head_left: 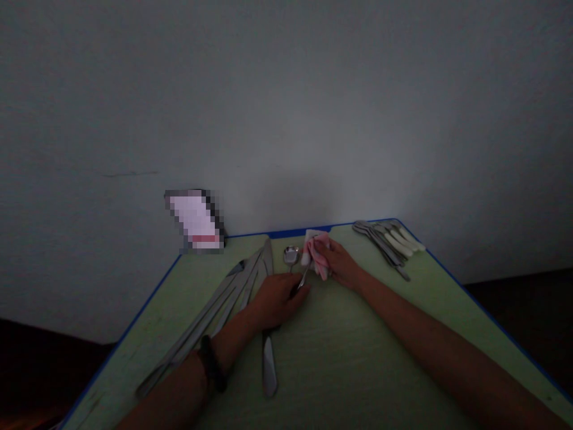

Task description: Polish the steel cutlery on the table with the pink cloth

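As the two bare forearms enter from the near side, they extend over a pale green, wood-grained table with a blue rim (364,364). A dark beaded-looking bracelet (212,363) encircles the left wrist. Below the left hand (280,298), the broad silver handle of a metal table knife (269,370) points toward the viewer, its middle hidden beneath the hand. To the left, several long silver knives (250,266) lie fanned, their blade ends converging at the far side. The left hand's fingers are closed on the slender, shiny metal handle of a utensil (303,279), located at the table's centre between the hands. The right hand (335,263) pinches a crumpled pink-and-white cloth (319,257), which covers the utensil's far end; its type cannot be told. Just left of the cloth rests a silver spoon (290,255), bowl outward. Near the far right corner, dark-grey metal cutlery (380,242) lies in an overlapping group beside white-handled pieces (405,239). At the far left corner stands a tilted, pale-faced rectangular object (194,218), its details obscured by pixelation. Behind everything rises a plain grey wall (295,107).
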`<state>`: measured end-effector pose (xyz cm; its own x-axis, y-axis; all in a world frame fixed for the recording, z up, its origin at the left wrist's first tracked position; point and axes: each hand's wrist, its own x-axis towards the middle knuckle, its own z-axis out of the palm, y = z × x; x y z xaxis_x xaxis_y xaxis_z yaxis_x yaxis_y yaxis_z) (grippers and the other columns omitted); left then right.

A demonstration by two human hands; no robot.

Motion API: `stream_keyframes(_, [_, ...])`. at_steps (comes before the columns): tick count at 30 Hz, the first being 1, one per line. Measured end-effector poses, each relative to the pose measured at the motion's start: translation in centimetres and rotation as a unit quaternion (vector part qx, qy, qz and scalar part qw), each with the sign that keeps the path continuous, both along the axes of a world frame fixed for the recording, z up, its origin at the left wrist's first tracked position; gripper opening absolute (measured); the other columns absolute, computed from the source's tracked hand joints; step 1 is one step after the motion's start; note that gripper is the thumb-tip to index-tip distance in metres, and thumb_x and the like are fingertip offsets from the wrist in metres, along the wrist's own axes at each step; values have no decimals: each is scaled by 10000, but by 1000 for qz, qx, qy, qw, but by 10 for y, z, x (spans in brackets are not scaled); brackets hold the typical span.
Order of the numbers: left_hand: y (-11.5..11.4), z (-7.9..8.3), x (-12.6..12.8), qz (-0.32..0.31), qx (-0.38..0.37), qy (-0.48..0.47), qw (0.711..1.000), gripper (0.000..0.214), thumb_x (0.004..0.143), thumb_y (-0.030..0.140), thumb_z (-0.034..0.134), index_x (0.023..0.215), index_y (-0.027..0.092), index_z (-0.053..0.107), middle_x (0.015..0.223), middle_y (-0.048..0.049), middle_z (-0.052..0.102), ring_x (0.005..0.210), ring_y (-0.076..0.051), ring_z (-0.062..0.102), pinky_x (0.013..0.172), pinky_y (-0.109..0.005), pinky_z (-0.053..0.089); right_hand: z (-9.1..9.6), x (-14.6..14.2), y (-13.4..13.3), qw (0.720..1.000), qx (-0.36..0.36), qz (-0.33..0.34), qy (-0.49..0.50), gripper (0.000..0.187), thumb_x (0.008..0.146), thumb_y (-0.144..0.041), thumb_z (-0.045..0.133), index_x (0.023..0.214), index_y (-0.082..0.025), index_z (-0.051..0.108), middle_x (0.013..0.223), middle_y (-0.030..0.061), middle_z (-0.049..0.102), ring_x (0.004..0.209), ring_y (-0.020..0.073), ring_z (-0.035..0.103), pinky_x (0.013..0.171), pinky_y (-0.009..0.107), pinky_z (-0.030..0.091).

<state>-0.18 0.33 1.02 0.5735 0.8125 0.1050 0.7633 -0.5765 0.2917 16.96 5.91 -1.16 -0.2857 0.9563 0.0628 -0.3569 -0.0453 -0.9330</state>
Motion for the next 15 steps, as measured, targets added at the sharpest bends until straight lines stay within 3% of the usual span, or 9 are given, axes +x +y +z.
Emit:
stream_keyframes(4, [0, 1, 0, 24, -18, -17, 999, 342, 921, 382, 272, 797, 183, 521, 687, -20, 597, 650, -156, 570, 589, -245, 370, -1, -2, 3, 999, -19, -18, 45, 306, 678, -464, 662, 799, -191, 597, 686, -2, 603, 560, 94, 526, 481, 200, 419])
stream_keyframes(8, [0, 0, 0, 42, -42, -45, 997, 315, 930, 371, 256, 1002, 187, 501, 775, -31, 627, 711, -176, 607, 631, -259, 400, 0, -2, 5, 995, -48, -27, 87, 242, 639, -353, 699, 779, -177, 609, 740, 16, 622, 642, 118, 556, 565, 228, 452])
stream_keyframes(12, [-1, 0, -1, 26, -42, -91, 995, 346, 920, 323, 301, 1239, 192, 335, 862, -34, 628, 738, -180, 609, 654, -271, 416, 0, 1, 5, 993, -63, -5, 98, 182, 607, -193, 677, 776, -167, 616, 744, 12, 627, 678, 122, 576, 669, 248, 470])
stream_keyframes(15, [-2, 1, -1, 18, -36, -104, 994, 408, 911, 297, 314, 1299, 194, 241, 835, -21, 610, 678, -167, 592, 610, -259, 410, 0, 4, 4, 995, -55, 15, 86, 194, 607, -138, 628, 799, -162, 622, 772, 13, 639, 703, 123, 587, 694, 250, 470])
